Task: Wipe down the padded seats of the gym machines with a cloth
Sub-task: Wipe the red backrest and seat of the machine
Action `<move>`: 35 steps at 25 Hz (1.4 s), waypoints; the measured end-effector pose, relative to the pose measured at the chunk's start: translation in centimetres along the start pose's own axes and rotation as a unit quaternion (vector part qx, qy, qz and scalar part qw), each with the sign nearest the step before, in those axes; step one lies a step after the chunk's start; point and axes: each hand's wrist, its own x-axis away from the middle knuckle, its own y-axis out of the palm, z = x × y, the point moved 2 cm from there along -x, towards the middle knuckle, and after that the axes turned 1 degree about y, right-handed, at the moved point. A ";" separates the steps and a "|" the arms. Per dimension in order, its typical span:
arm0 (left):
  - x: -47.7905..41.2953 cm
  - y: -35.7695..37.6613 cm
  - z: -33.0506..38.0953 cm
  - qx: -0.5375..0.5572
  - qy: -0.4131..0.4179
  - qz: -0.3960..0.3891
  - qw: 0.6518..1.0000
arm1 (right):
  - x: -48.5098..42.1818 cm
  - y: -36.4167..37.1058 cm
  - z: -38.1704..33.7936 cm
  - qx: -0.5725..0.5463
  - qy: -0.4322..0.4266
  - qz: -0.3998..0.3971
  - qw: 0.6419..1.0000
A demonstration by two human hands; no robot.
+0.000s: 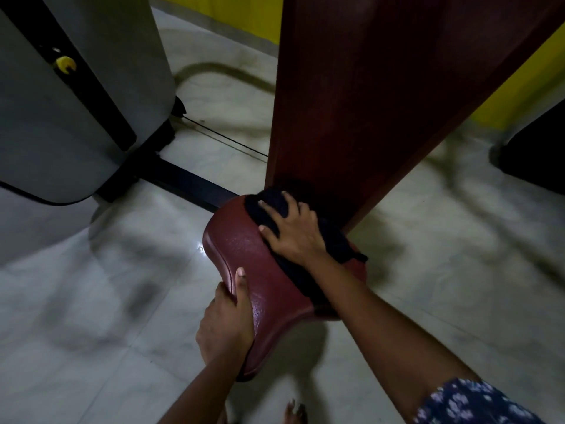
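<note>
Though the grey housing (76, 102) at far left stands well apart and plays no part, trouble could start at the left hand (226, 325). It grips the near left rim of the seat (241, 252), thumb laid on top and fingers curled under out of sight. If that grip eases while the other hand pushes, the seat may, I judge, rock on its mount and the stroke would skid. The seat sits mid-frame above the tiled floor (91, 301) with its padded face turned up. Its long axis runs from the near end by the person away to the foot of the backrest (367, 87), leaning slightly rightward in the view. On its far half lies the cloth (269, 209), dark and bunched, trailing back along the right side of the pad under the forearm. A loose tail like that could slip off the edge or fold over, leaving the strip beneath unwiped. The right hand (293, 234) presses it flat, fingers spread and nearly straight, not pinching, so the cloth could also slide out from under the palm. Where pad meets backrest lies in shadow, easily missed.
</note>
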 end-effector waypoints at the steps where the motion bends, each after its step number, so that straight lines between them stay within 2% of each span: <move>1: 0.1 -0.1 0.1 0.002 0.000 -0.002 1.000 | 1.5 0.2 -1.4 -0.012 -0.035 0.003 0.999; 4: 0.4 -0.3 0.5 0.014 0.004 -0.005 1.000 | 6.4 0.2 -2.8 -0.085 -0.165 -0.009 0.983; 6: 0.4 -0.4 0.6 0.007 -0.002 0.000 1.000 | 6.2 -0.1 0.0 -0.074 -0.258 -0.015 0.963; 7: 0.4 -0.4 0.6 0.001 0.000 0.002 1.000 | 5.0 -0.2 1.5 -0.057 -0.263 -0.014 0.963; 8: 0.4 -0.4 0.6 -0.004 0.004 0.006 1.000 | 3.5 -0.3 2.7 -0.044 -0.225 -0.008 0.973; 11: 0.4 -0.2 0.6 -0.022 0.013 0.015 1.000 | 0.6 -0.1 3.1 -0.027 -0.022 0.007 0.999; 12: 0.4 -0.1 0.6 -0.028 0.011 0.016 0.999 | 1.1 0.1 2.0 -0.016 -0.006 0.013 1.000; 15: 0.4 -0.1 0.3 -0.025 0.002 0.004 1.000 | 6.1 0.3 -2.0 -0.047 -0.055 0.036 0.997; 17: 0.7 -0.4 0.3 0.011 -0.005 -0.006 1.000 | 9.8 0.0 -3.9 -0.091 -0.054 0.027 0.994; 20: 2.1 -2.0 0.7 0.168 -0.019 -0.038 0.985 | 13.3 -0.9 -5.4 -0.112 -0.043 0.001 0.993; 23: 4.6 -5.1 0.1 0.294 -0.024 -0.065 0.953 | 15.9 -2.7 -5.5 -0.231 -0.007 -0.020 0.973; 26: 6.7 -8.3 -0.1 0.328 -0.009 -0.077 0.942 | 18.2 -6.1 -6.1 -0.356 0.085 0.040 0.930; 28: 8.0 -10.7 0.2 0.350 0.023 -0.101 0.931 | 19.4 -9.3 -7.0 -0.389 0.119 0.099 0.908; 31: 8.8 -14.7 -0.3 0.386 0.082 -0.126 0.910 | 21.3 -13.8 -10.0 -0.394 0.135 0.150 0.897; 35: 9.1 -21.9 -4.8 0.438 0.124 -0.114 0.883 | 23.5 -15.8 -18.0 -0.435 0.098 0.181 0.877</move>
